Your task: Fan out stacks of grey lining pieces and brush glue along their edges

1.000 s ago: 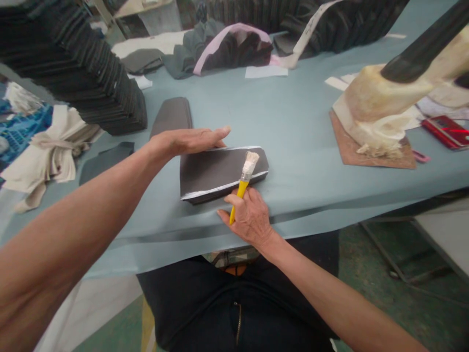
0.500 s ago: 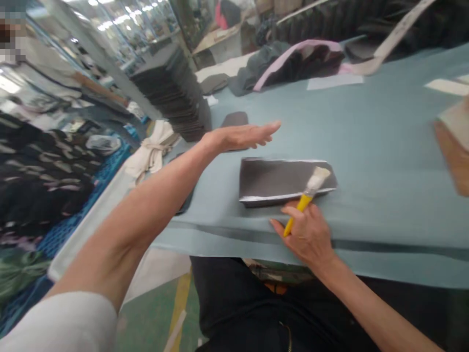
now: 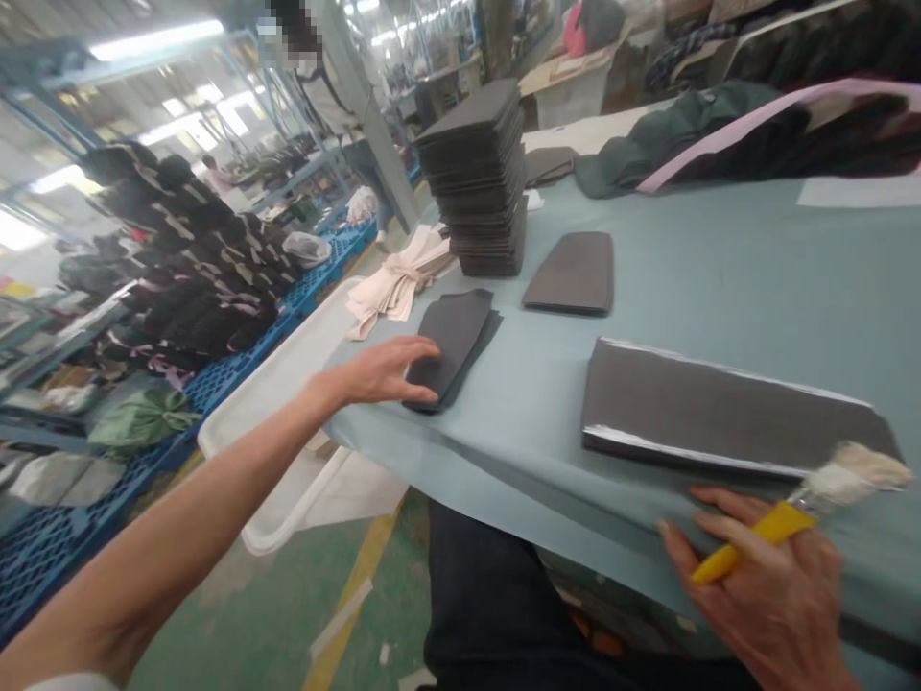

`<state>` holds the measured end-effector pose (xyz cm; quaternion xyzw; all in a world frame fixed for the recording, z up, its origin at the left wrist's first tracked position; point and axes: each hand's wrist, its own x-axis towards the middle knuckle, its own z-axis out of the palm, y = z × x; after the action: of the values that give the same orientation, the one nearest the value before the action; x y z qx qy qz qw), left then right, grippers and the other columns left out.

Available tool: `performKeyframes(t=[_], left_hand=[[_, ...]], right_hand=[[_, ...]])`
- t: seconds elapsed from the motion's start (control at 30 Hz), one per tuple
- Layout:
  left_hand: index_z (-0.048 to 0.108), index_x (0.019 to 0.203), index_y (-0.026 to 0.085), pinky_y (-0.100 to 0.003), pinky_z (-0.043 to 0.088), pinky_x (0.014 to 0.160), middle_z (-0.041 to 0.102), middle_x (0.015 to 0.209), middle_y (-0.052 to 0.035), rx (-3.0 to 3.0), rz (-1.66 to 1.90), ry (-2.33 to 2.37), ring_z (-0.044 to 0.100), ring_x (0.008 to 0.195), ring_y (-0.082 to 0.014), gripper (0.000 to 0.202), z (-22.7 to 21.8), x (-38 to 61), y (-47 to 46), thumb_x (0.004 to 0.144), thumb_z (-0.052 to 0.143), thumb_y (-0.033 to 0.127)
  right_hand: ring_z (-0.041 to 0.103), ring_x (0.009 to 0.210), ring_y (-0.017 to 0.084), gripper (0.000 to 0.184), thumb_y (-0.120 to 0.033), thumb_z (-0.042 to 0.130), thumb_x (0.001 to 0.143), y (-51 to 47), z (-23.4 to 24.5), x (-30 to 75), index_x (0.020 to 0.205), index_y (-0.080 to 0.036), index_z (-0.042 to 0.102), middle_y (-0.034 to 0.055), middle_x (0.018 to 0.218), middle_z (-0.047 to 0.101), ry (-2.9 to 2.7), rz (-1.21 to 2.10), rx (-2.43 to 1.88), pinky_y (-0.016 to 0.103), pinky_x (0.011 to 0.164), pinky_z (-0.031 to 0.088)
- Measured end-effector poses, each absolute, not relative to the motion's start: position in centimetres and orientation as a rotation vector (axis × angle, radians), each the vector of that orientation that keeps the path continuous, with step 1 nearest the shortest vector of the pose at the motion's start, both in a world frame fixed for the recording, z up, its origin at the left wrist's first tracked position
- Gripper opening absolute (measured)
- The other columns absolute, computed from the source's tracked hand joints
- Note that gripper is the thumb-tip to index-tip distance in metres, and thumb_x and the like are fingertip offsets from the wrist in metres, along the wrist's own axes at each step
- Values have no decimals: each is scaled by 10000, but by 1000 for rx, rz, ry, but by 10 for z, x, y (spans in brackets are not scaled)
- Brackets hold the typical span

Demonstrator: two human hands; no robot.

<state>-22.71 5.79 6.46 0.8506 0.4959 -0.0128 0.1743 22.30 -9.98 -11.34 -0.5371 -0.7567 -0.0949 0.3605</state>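
My left hand (image 3: 380, 370) reaches out to the left, fingers spread, its fingertips touching the near end of a small pile of dark grey fabric pieces (image 3: 457, 338) at the table's left edge. My right hand (image 3: 763, 595) sits at the front edge, closed round a yellow-handled brush (image 3: 791, 513) whose white bristles lie at the right end of a long dark grey piece with white-smeared edges (image 3: 720, 411). Another dark piece (image 3: 574, 273) lies flat farther back.
A tall stack of dark pieces (image 3: 481, 173) stands at the back left of the blue-grey table (image 3: 720, 278). Beige cloth (image 3: 399, 278) hangs off the table's left side. A white tray (image 3: 288, 403) stands below it. Dark garments with a pink strip (image 3: 726, 130) lie at the back.
My view has swung left. My left hand left the long glued piece and dropped to the pile of fabric pieces at the left. The right hand keeps the brush by the long piece.
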Motion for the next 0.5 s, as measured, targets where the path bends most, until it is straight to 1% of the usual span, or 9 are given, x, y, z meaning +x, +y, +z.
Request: performKeyframes(t=[0.03, 0.1, 0.2, 0.27, 0.37, 0.5], left_hand=[[671, 1393, 147, -484, 454, 1233, 641, 1513, -196, 2417, -20, 1388, 612, 1401, -352, 726, 52, -231, 55, 876, 772, 645], [670, 1394, 156, -498, 425, 1259, 613, 1535, -203, 2430, 29, 1352, 582, 1430, -356, 688, 37, -236, 55, 890, 789, 608], [690, 1370, 171, -497, 422, 1252, 639, 1488, -190, 2431, 118, 1298, 596, 1398, -344, 612, 27, -243, 62, 921, 783, 576], [724, 1313, 180, -475, 443, 1223, 677, 1425, -171, 2414, 185, 1274, 628, 1343, -324, 536, 24, -247, 68, 948, 757, 571], [776, 1190, 185, -435, 479, 1156, 728, 1323, -145, 2364, 281, 1261, 670, 1238, -287, 430, 17, -250, 73, 1001, 687, 562], [803, 1104, 190, -414, 482, 1137, 748, 1308, -130, 2289, 391, 1292, 681, 1211, -268, 410, 13, -248, 71, 1040, 628, 555]], right_hand=[[662, 975, 309, 189, -342, 713, 1028, -101, -112, 224, 970, -237, 567, 96, 1082, 761, -1981, -295, -1352, 434, 901, 470], [667, 962, 299, 192, -341, 697, 1037, -103, -109, 227, 963, -238, 553, 102, 1087, 756, -2009, -282, -1315, 432, 896, 492], [673, 974, 299, 191, -342, 681, 1042, -107, -107, 232, 948, -238, 550, 103, 1108, 750, -2035, -225, -1302, 442, 910, 504], [675, 975, 302, 183, -340, 670, 1044, -109, -105, 233, 939, -238, 561, 104, 1113, 745, -2049, -232, -1287, 447, 910, 500], [678, 963, 279, 187, -332, 661, 1043, -111, -100, 232, 918, -238, 559, 93, 1115, 742, -2056, -225, -1295, 428, 903, 507], [702, 992, 256, 178, -356, 667, 1039, -110, -102, 234, 954, -232, 571, 79, 1112, 756, -2017, -263, -1349, 385, 864, 525]])
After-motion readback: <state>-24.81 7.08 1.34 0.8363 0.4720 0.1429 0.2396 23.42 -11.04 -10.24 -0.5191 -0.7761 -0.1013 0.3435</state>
